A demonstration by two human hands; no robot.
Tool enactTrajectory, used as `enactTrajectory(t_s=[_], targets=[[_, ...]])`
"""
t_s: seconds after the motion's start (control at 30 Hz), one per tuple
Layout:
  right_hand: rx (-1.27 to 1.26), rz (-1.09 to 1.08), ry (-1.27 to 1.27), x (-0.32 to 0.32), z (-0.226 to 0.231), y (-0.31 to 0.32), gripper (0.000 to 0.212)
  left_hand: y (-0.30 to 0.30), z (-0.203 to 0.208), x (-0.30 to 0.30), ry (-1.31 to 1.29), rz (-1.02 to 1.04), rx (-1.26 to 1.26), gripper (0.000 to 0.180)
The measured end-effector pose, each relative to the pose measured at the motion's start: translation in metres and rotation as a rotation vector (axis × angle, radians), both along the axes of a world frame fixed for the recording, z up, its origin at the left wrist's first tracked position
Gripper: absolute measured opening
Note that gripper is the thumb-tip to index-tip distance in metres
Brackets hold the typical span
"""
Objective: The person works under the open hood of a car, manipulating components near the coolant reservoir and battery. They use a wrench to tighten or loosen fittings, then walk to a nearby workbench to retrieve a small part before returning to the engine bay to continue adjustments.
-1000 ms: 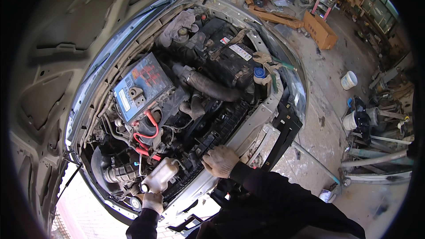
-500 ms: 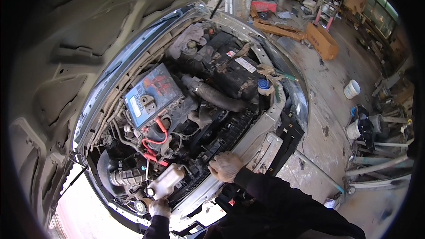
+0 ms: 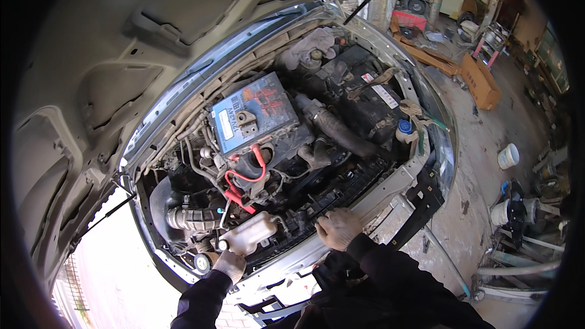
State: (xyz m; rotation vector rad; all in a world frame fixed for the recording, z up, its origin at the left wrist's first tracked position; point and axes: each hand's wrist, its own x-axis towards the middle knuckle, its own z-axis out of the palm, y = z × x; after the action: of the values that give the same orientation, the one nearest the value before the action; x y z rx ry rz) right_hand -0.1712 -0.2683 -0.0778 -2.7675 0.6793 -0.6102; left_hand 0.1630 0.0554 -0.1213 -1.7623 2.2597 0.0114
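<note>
Tank (image 3: 251, 235), pale and boxy, sits just behind the front rail (image 3: 384, 195), its capped end right by the person's left hand (image 3: 230, 265). From where I stand, the left fingers (image 3: 226, 256) look curled close under the cap (image 3: 223, 245), the tank's body stretching away beyond them to the right; I can't tell whether they pinch it or only lie against it. The right hand (image 3: 339, 229) is over the rail, apart from the tank's other end. Its fingers (image 3: 322, 225) are bent and close together, tips toward the black radiator top (image 3: 304, 216); what they may grip is hidden from me. Beyond the tank lies a red cable (image 3: 241, 201), and a ribbed hose (image 3: 192, 219) to its left.
</note>
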Motion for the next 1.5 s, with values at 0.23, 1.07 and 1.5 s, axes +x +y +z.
enactTrajectory(t_s=[0.23, 1.07, 1.5], targets=[[-0.080, -0.032, -0.013, 0.000, -0.002, 0.003, 0.027, 0.016, -0.020, -0.033, 0.185, 0.826, -0.117, 0.020], [-0.101, -0.056, 0.009, 0.003, -0.011, 0.006, 0.025, 0.016, 0.000, -0.032, 0.132, 0.595, -0.163, 0.018], [0.021, -0.059, 0.073, 0.001, -0.010, 0.007, 0.028, -0.011, -0.006, -0.149, 0.395, 0.974, -0.411, 0.032]])
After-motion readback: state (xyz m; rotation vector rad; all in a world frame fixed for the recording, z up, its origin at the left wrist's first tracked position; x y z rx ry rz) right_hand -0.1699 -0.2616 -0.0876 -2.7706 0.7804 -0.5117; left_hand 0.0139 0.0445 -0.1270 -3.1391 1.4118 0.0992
